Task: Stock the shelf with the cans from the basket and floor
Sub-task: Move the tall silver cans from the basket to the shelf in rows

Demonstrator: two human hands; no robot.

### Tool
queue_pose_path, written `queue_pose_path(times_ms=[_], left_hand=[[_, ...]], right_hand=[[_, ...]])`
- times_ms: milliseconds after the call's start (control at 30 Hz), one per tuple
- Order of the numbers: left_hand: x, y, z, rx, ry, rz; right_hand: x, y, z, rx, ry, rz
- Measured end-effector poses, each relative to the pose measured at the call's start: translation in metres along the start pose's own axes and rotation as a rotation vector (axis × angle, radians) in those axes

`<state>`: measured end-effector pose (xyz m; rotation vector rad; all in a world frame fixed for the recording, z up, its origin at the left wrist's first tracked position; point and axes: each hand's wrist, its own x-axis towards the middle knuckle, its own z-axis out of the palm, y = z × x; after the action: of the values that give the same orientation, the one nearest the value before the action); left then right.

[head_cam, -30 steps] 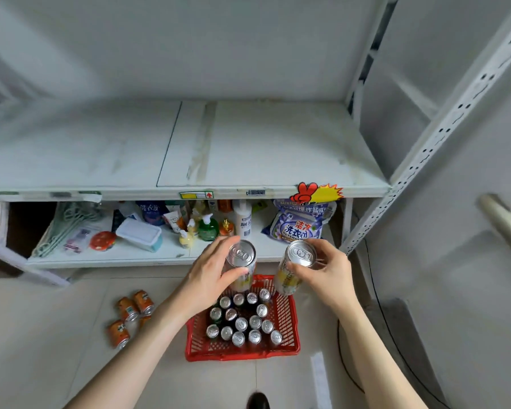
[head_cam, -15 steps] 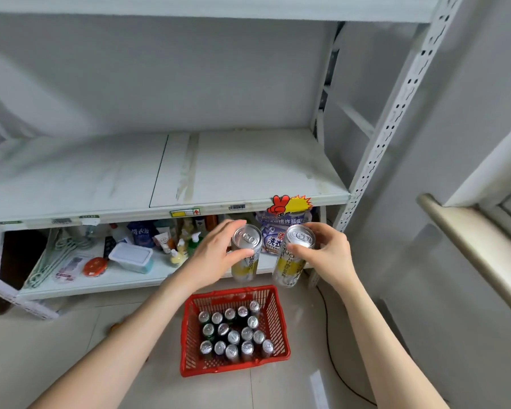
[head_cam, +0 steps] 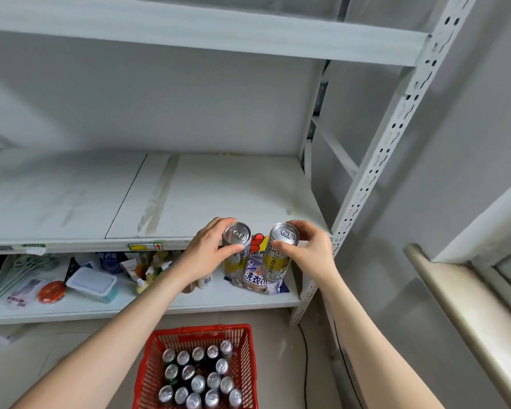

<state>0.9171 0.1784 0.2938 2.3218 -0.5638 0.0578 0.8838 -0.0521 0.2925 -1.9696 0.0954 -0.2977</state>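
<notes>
My left hand (head_cam: 208,250) grips a tall silver-and-yellow can (head_cam: 237,251) near its top. My right hand (head_cam: 311,250) grips a second can of the same kind (head_cam: 278,255). Both cans are upright, side by side, in the air just in front of the front edge of the white middle shelf (head_cam: 219,190), which is bare. Below on the floor stands a red basket (head_cam: 157,367) holding several upright cans (head_cam: 198,376).
The lower shelf (head_cam: 189,299) holds a detergent bag (head_cam: 255,280), small bottles, a lidded plastic box (head_cam: 93,284) and hangers. A perforated white upright (head_cam: 375,160) stands at the right. A ledge (head_cam: 455,302) runs along the right wall. Another shelf board (head_cam: 189,28) lies overhead.
Both hands have lifted their cans from just above the basket up to the middle shelf's front edge. The view has tilted upward, and the orange cans on the floor have left the frame.
</notes>
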Motion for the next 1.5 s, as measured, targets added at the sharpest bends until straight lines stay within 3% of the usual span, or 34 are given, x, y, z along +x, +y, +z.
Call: queue_pose_path(times_ms=[867, 1500], left_hand=[[0.287, -0.126, 0.064, -0.014, 0.140, -0.012], [0.398, -0.165, 0.061, -0.088, 0.182, -0.041]], right_hand=[[0.303, 0.123, 0.056, 0.130, 0.063, -0.059], [0.421, 0.145, 0.081, 0.179, 0.025, -0.050]])
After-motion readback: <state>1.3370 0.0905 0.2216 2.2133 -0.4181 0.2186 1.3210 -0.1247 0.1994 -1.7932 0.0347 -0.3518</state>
